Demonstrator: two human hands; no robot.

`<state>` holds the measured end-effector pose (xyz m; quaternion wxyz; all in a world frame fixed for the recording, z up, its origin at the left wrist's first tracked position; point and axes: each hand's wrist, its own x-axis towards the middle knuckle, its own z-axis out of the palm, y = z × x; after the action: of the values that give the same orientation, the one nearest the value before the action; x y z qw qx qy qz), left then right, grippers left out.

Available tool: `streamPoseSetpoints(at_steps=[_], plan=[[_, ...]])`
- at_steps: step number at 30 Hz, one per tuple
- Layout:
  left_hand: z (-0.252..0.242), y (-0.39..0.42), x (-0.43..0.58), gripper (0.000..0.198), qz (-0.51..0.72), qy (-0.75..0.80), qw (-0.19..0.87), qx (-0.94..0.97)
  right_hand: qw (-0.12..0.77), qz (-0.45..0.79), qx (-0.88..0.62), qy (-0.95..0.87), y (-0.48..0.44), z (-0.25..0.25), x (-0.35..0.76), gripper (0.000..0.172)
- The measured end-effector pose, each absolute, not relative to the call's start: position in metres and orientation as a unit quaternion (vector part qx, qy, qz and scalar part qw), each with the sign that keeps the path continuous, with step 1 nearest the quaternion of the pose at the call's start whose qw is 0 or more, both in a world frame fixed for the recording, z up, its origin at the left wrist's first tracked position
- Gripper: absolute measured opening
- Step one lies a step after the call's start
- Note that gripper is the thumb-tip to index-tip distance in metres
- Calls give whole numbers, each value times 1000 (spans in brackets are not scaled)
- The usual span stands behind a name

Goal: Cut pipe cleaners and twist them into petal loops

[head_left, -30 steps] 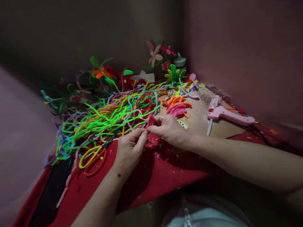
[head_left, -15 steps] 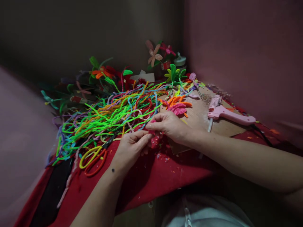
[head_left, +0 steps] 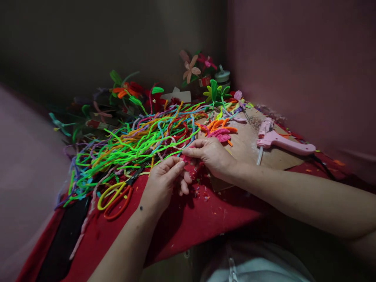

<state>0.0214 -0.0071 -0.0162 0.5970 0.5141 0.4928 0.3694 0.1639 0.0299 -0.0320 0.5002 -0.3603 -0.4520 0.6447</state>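
My left hand (head_left: 166, 178) and my right hand (head_left: 213, 157) meet above the front of the table. Between their pinched fingertips is a short piece of pink pipe cleaner (head_left: 184, 158), mostly hidden by the fingers. The lower fingers of my left hand are loosely curled. Just beyond lies a big heap of pipe cleaners (head_left: 129, 147), mainly green, with orange, blue and purple ones. Past my right hand, pink petal loops (head_left: 220, 135) and orange petal loops (head_left: 219, 124) rest on a cardboard sheet (head_left: 243, 139). Scissors (head_left: 116, 197) with yellow and red handles lie left of my left hand.
A pink glue gun (head_left: 277, 140) lies on the cardboard at the right, its cord trailing off. Finished pipe-cleaner flowers (head_left: 191, 70) and a lidded jar (head_left: 223, 75) stand at the back. Coloured scraps (head_left: 202, 194) dot the red cloth (head_left: 188, 223). Walls enclose the table's back and right.
My left hand has turned slightly, and its lower fingers have loosened and show more. My fingertips have shifted a little apart along the pink piece.
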Motion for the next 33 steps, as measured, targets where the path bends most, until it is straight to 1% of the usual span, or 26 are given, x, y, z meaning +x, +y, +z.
streamPoseSetpoints(at_steps=[5, 10, 12, 15, 17, 20, 22, 24, 28, 31, 33], plan=[[-15, -5, 16, 16, 366, 490, 593, 524, 466, 659, -343, -481, 30, -29, 166, 34], [-21, -2, 10, 16, 364, 522, 521, 568, 470, 627, -346, -516, 31, -32, 166, 36], [-22, -1, 9, 17, 366, 533, 499, 577, 464, 621, -345, -530, 31, -32, 166, 29], [-21, -3, 12, 18, 373, 555, 454, 590, 444, 607, -372, -544, 27, -30, 165, 15], [-21, -5, 17, 18, 381, 571, 396, 610, 455, 560, -408, -560, 24, -28, 164, 16], [-22, -9, 24, 20, 396, 583, 268, 656, 479, 438, -450, -614, 19, -27, 162, 23], [-23, -10, 27, 20, 397, 587, 220, 671, 478, 378, -459, -646, 18, -27, 162, 27], [-23, -11, 27, 19, 394, 590, 244, 660, 475, 379, -452, -653, 20, -29, 162, 28], [-23, -9, 21, 20, 397, 589, 349, 611, 468, 499, -398, -611, 25, -31, 164, 30], [-23, -7, 18, 20, 397, 584, 375, 600, 472, 565, -359, -574, 27, -30, 165, 32], [-23, -6, 17, 20, 397, 582, 377, 601, 470, 595, -351, -549, 27, -29, 166, 27]])
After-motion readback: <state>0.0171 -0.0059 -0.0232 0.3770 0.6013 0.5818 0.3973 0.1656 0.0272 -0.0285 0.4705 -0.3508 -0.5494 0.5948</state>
